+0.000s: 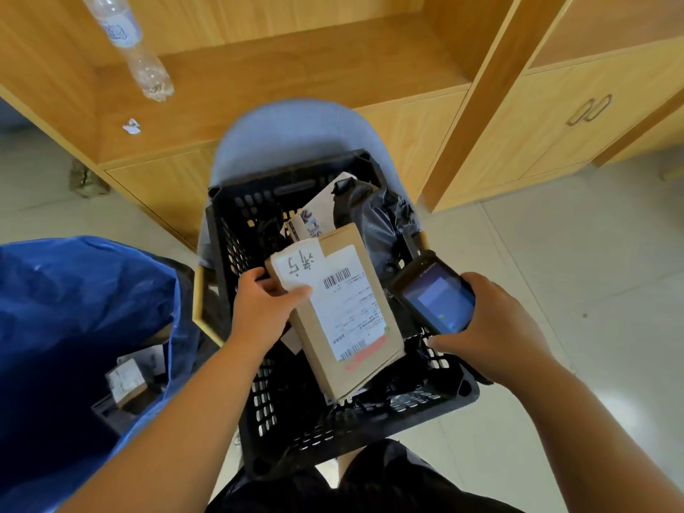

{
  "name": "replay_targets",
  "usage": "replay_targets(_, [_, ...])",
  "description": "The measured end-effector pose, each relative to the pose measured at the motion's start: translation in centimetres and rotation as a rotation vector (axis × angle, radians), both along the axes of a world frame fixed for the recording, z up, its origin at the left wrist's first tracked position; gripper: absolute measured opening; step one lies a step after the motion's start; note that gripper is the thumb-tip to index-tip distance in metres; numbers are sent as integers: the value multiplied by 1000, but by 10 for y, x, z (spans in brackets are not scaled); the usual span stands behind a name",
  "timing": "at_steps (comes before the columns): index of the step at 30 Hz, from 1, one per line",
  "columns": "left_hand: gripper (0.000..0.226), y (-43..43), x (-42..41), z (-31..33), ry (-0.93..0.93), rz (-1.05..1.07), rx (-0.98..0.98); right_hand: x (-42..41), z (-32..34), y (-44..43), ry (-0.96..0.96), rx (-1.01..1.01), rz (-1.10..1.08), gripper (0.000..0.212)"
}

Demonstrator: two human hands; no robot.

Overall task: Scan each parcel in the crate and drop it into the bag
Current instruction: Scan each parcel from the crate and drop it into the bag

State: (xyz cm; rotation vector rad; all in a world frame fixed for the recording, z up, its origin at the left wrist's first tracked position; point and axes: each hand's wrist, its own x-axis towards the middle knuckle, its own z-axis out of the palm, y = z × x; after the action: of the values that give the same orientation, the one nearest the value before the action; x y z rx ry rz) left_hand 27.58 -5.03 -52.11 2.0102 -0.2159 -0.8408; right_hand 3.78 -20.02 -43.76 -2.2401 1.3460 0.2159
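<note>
A black plastic lattice crate (296, 420) sits on a grey round-backed chair (296, 131), and everything else is placed from it. Above the crate's middle, the left hand (266, 305) grips a flat brown cardboard parcel (374, 364) by its far left corner. The thumb lies across a white handwritten slip and the fingers curl underneath. The parcel is tilted, with its white barcoded shipping label facing up and its near end dipping inside the crate.

Just over the crate's right wall, the right hand (492, 327) holds a black handheld scanner (436, 298). Its fingers are wrapped round the body, its lit screen faces up, and its front end is close beside the parcel's right edge.

In the crate's far right corner lies a parcel in crumpled black plastic wrap (377, 216), with a pale printed packet (314, 212) just left of it.

Left of the crate stands an open blue plastic bag (74, 309). Inside are what seem to be small labelled boxes (126, 379), though they are blurred.

Beyond the crate is a light wooden shelf unit (296, 68) with cupboard doors. A clear plastic bottle (133, 50) and a scrap of white paper (131, 126) rest on its shelf, to the far left of the crate.
</note>
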Motion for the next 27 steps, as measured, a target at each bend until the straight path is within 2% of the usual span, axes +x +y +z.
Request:
replay_targets(3, [47, -3, 8, 4, -20, -35, -16, 7, 1, 3, 15, 5, 77, 75])
replay_targets(5, [43, -5, 9, 8, 13, -14, -60, 13, 2, 5, 52, 13, 126, 76])
replay_targets(9, [52, -7, 7, 11, 102, -18, -92, 21, 3, 7, 152, 21, 215, 75])
replay_targets(14, [96, -5, 10, 13, 142, -181, -74, 22, 6, 5, 186, 19, 233, 70])
replay_targets(15, [97, -5, 9, 13, 117, -177, -72, 22, 7, 4, 190, 16, 236, 69])
replay_targets(20, [73, -5, 6, 14, -2, -148, -98, 22, 10, 5, 185, 18, 240, 67])
replay_targets(27, [75, -5, 6, 17, -25, -147, -117, 23, 12, 9, 157, 43, 221, 66])
